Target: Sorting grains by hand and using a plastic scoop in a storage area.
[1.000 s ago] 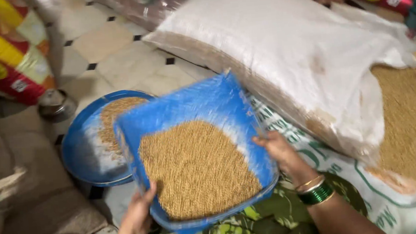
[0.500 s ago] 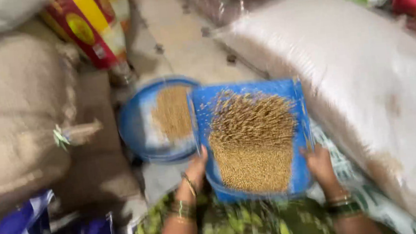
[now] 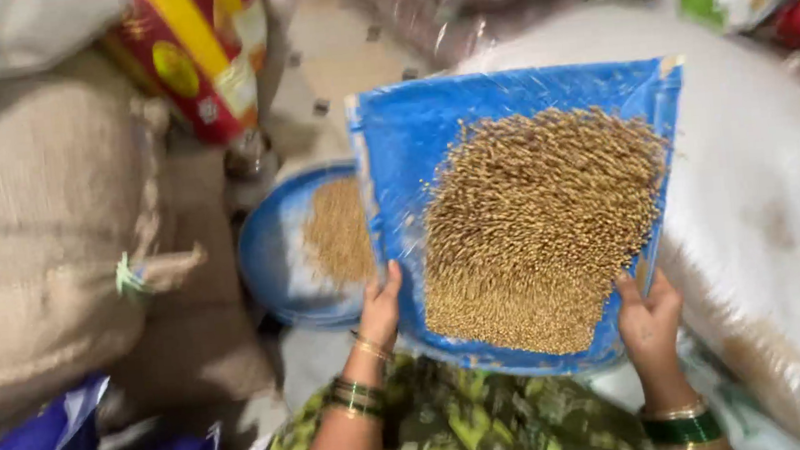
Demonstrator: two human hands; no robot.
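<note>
I hold a blue winnowing tray (image 3: 412, 137) with both hands at its near edge. My left hand (image 3: 381, 311) grips the near left rim and my right hand (image 3: 650, 321) grips the near right rim. A heap of brown grain (image 3: 535, 228) is spread across the tray, blurred as it flies up toward the far edge. Bangles sit on both wrists. Below the tray lies my green patterned clothing (image 3: 457, 432).
A round blue plate (image 3: 273, 265) with a little grain sits on the floor left of the tray. A large burlap sack (image 3: 33, 218) fills the left side, a white sack (image 3: 774, 202) the right. A red and yellow bag (image 3: 192, 50) stands behind.
The view swung left and closer. The tray tipped up and tossed the grain, which spread from a flat heap toward the tray's far edge. Both hands kept their grip.
</note>
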